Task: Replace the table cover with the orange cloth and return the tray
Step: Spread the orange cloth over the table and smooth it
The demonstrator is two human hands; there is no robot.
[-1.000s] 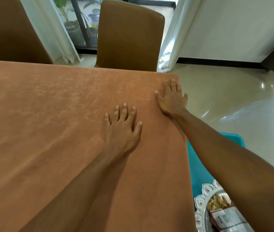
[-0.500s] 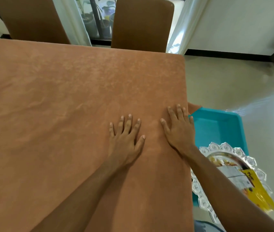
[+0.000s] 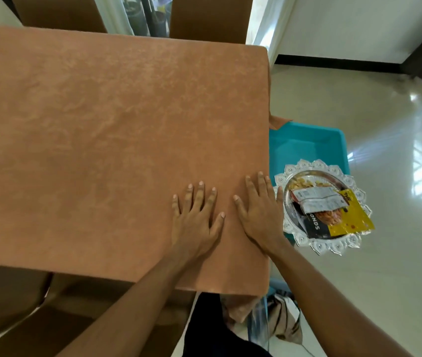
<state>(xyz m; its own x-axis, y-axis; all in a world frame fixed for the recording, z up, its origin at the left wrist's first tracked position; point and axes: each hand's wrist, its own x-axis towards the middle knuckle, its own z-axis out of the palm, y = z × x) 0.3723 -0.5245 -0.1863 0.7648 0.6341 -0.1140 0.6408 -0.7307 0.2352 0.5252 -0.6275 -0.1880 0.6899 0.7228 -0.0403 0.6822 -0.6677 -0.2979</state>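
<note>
Hands, left [image 3: 195, 215] and right [image 3: 260, 211], press flat, fingers straight, on cloth [image 3: 101, 124]; tray [image 3: 305, 242] sits beside cloth.

Orange cloth [image 3: 117, 140] lies flat over the table; silver tray [image 3: 320, 240] sits beside it.

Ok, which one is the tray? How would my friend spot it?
Start at the big table under the orange cloth; go to its right edge, by the right hand. There, over a teal tub, is the tray: the only shiny silver thing, round with a scalloped rim, holding snack packets.
</note>
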